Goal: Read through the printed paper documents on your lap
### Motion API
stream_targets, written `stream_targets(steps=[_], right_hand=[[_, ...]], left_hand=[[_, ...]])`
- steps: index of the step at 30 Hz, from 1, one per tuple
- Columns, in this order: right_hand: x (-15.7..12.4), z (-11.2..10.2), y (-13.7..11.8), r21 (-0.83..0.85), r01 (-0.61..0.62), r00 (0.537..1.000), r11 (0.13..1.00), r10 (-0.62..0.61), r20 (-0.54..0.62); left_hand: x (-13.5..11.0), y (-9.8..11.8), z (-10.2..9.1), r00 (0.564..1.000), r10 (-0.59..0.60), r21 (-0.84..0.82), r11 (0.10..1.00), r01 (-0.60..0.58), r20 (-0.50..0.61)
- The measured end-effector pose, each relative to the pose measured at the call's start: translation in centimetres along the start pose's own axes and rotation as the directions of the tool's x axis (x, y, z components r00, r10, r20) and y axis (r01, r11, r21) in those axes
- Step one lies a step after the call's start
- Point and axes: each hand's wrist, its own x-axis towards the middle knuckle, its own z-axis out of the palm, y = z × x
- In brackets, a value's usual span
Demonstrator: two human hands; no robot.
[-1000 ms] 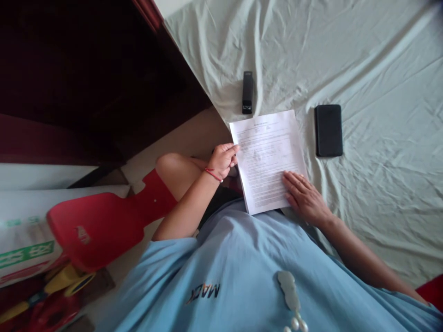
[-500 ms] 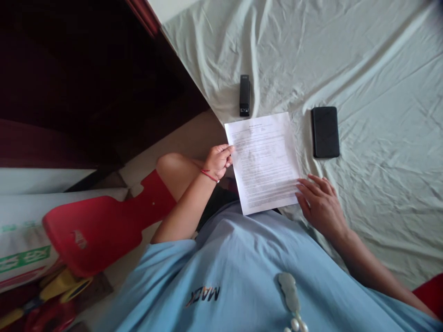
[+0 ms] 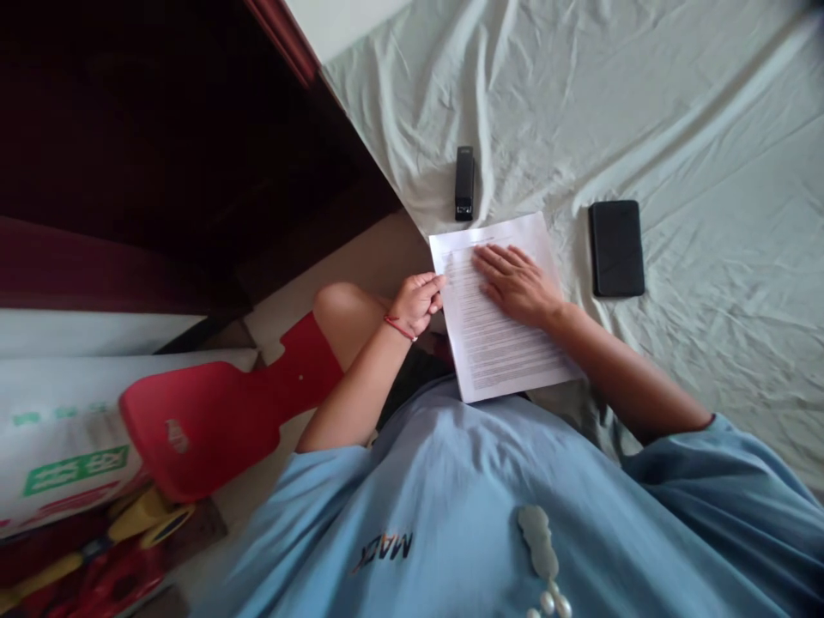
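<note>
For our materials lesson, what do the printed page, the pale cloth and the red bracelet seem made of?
Printed page: white paper, apparently matt, thin with dense text. Pale cloth: likely fabric, matt, softly creased; fibre unclear. Red bracelet: perhaps cord, thin; finish too small to tell.

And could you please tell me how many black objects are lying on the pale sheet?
2: a narrow stapler just beyond the top edge of the printed pages, and a flat rectangular case to their right. Any beneath the pages would be hidden.
</note>
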Motion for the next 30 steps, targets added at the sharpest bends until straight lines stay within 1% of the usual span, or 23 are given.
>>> stream_targets(steps=[2,5,7,13,17,21,26,28,30], right_hand=[[-0.4,0.6,1.3,-0.028,-0.102,0.993,0.994,0.1,-0.068],[-1.9,0.8,2.3,-0.052,-0.234,0.963,0.971,0.224,-0.146],[-3.0,0.8,2.4,-0.056,-0.278,0.95,0.959,0.265,-0.167],[-6.2,0.8,2.1,-0.076,-0.34,0.929,0.937,0.322,-0.182],[-7.6,1.0,1.6,-0.107,-0.349,0.928,0.931,0.328,-0.178],[-7.8,0.7,1.4,-0.129,-0.349,0.93,0.928,0.326,-0.168],[-6.6,-0.5,2.0,-0.132,-0.32,0.938,0.938,0.294,-0.185],[-5.7,-0.8,2.2,-0.135,-0.274,0.949,0.952,0.245,-0.196],[-4.7,-0.8,2.4,-0.141,-0.206,0.968,0.968,0.181,-0.173]], left_hand=[[0.2,-0.2,-0.1,1.0,-0.016,-0.013,1.0,0.016,0.0],[0.4,-0.5,-0.4,1.0,-0.027,-0.029,0.999,0.027,0.013],[0.5,-0.6,-0.5,1.0,-0.025,-0.041,0.999,0.026,0.017],[0.6,-0.6,-0.7,0.998,-0.048,-0.035,0.998,0.049,0.028],[0.6,-1.1,-0.8,1.0,-0.025,0.003,1.0,0.025,0.015],[0.6,-1.8,-0.8,1.0,0.012,0.022,1.0,-0.013,0.02],[0.6,-2.2,-1.0,0.999,0.036,0.078,0.996,-0.038,0.023],[0.6,-2.2,-1.0,0.998,0.042,0.083,0.996,-0.045,0.037],[0.6,-2.3,-1.0,0.998,0.051,0.075,0.996,-0.054,0.045]])
